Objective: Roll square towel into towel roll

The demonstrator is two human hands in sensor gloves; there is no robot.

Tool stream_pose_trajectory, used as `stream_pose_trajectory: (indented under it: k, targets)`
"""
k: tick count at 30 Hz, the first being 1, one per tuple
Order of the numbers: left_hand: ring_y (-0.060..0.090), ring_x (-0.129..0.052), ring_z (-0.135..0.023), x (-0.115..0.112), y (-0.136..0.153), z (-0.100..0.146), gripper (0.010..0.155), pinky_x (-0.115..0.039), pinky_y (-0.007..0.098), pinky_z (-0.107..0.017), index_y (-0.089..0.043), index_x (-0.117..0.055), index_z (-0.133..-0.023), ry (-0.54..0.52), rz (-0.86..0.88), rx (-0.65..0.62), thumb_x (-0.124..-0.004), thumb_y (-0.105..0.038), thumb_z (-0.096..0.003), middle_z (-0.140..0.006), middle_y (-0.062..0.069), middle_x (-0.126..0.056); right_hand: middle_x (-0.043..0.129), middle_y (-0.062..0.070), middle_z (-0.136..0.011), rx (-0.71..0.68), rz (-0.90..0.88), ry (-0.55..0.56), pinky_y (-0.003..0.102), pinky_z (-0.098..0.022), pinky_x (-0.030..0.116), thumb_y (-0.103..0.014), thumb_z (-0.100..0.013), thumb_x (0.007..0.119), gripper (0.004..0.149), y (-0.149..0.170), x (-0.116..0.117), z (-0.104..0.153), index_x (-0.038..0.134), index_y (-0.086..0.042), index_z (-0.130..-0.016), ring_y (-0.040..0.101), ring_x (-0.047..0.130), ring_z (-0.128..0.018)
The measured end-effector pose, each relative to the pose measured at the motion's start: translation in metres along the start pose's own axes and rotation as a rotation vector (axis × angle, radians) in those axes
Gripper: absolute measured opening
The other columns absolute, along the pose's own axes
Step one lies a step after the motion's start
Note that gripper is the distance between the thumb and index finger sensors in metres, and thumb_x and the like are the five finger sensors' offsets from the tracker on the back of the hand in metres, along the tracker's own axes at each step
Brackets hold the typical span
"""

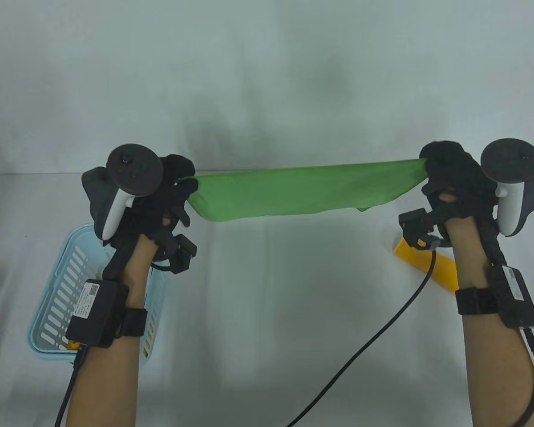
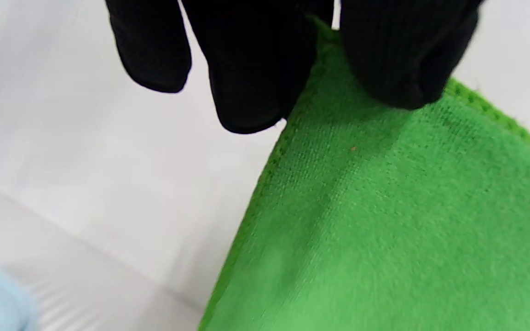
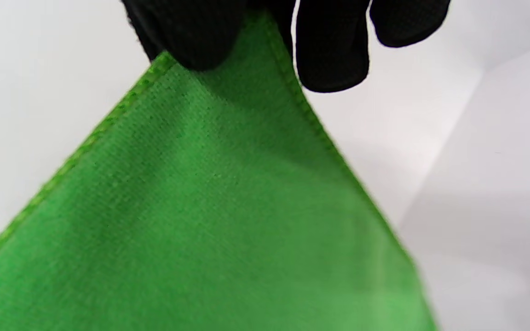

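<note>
a blue basket sits nearest on the left, a yellow object on the right. above the table, the left hand and right hand each pinch a corner of the green towel, held taut in the air. to do this well, keep even tension, lower it flat — edges squared — before rolling.

The table view looks down from in front and above, taking in both forearms and the desk. Each wrist view sits close behind its fingers, facing past them. All three share the green towel below the fingers.
</note>
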State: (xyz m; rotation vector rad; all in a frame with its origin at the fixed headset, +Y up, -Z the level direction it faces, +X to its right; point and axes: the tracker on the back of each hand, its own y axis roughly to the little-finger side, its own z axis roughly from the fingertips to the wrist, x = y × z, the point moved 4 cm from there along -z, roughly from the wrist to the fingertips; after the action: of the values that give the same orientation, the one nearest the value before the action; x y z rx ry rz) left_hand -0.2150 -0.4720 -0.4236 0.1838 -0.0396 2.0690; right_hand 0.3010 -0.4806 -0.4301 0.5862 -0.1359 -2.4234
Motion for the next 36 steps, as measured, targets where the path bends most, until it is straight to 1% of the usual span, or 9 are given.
stream_pose_trajectory:
  k: [4,10,13,14,17,21,26,32,36]
  targets:
    - [0.020,-0.091,-0.085,-0.037,0.023,0.011,0.042,-0.069,0.053,-0.070,-0.042,-0.077,-0.081,0.053,0.056,0.042,-0.082,-0.039,-0.0393,-0.095,-0.010,-0.082,0.082,-0.003,-0.088,0.029,-0.010,-0.051,0.057,-0.065,0.063,-0.030,-0.039,0.078,0.036,0.030,0.018,0.008,0.080,-0.039,-0.075,0.031,0.083,-0.081]
    - [0.020,-0.091,-0.084,-0.067,0.048,0.024,0.042,-0.070,0.053,-0.070,-0.040,-0.076,-0.082,0.099,0.074,0.088,-0.081,-0.039,-0.0398,-0.095,-0.009,-0.081,0.082,-0.003,-0.088,0.029,0.025,-0.154,0.057,-0.065,0.064,-0.030,-0.040,0.077,0.036,0.060,0.038,0.020,0.080,-0.038,-0.075,0.031,0.084,-0.081]
    - [0.021,-0.093,-0.083,-0.083,0.059,0.032,0.042,-0.071,0.052,-0.069,-0.039,-0.077,-0.082,0.134,0.040,0.086,-0.081,-0.038,-0.0399,-0.094,-0.008,-0.082,0.084,-0.003,-0.087,0.012,0.065,-0.233,0.057,-0.064,0.065,-0.030,-0.039,0.078,0.036,0.079,0.050,0.029,0.080,-0.037,-0.075,0.031,0.085,-0.080]
    - [0.021,-0.093,-0.082,-0.089,0.061,0.035,0.042,-0.071,0.053,-0.068,-0.037,-0.076,-0.082,0.175,0.018,0.070,-0.081,-0.037,-0.0401,-0.093,-0.007,-0.083,0.087,-0.003,-0.085,0.014,0.058,-0.279,0.057,-0.063,0.066,-0.029,-0.039,0.078,0.036,0.087,0.054,0.032,0.081,-0.037,-0.074,0.031,0.087,-0.078]
    - [0.022,-0.095,-0.079,-0.097,0.065,0.046,0.042,-0.072,0.052,-0.067,-0.036,-0.077,-0.082,0.254,-0.049,0.001,-0.081,-0.037,-0.0400,-0.091,-0.006,-0.085,0.092,-0.002,-0.079,0.020,0.049,-0.384,0.057,-0.062,0.068,-0.029,-0.039,0.078,0.036,0.104,0.058,0.042,0.082,-0.036,-0.074,0.031,0.090,-0.074]
    - [0.022,-0.098,-0.076,-0.104,0.069,0.070,0.042,-0.075,0.051,-0.065,-0.035,-0.078,-0.082,0.355,-0.064,-0.077,-0.081,-0.036,-0.0399,-0.089,-0.005,-0.088,0.093,-0.001,-0.077,-0.002,0.079,-0.489,0.057,-0.061,0.068,-0.028,-0.039,0.079,0.036,0.119,0.057,0.057,0.082,-0.035,-0.074,0.031,0.091,-0.073]
    - [0.021,-0.099,-0.078,-0.112,0.071,0.096,0.042,-0.075,0.051,-0.066,-0.035,-0.077,-0.082,0.454,-0.122,-0.161,-0.081,-0.036,-0.0403,-0.090,-0.005,-0.088,0.092,-0.001,-0.081,-0.002,0.087,-0.640,0.057,-0.062,0.068,-0.028,-0.039,0.079,0.035,0.144,0.062,0.077,0.083,-0.035,-0.074,0.032,0.090,-0.076]
    - [0.021,-0.101,-0.077,-0.127,0.072,0.123,0.042,-0.076,0.050,-0.065,-0.035,-0.077,-0.082,0.579,-0.135,-0.221,-0.080,-0.036,-0.0402,-0.089,-0.005,-0.090,0.094,-0.001,-0.077,0.011,0.139,-0.764,0.057,-0.061,0.068,-0.028,-0.039,0.079,0.035,0.173,0.067,0.097,0.083,-0.034,-0.073,0.032,0.091,-0.074]
    - [0.019,-0.104,-0.074,-0.138,0.074,0.141,0.042,-0.077,0.049,-0.065,-0.035,-0.077,-0.083,0.684,-0.161,-0.254,-0.080,-0.036,-0.0404,-0.085,-0.006,-0.093,0.096,0.001,-0.074,0.023,0.119,-0.800,0.057,-0.060,0.068,-0.027,-0.039,0.079,0.036,0.183,0.063,0.109,0.084,-0.033,-0.073,0.033,0.092,-0.072]
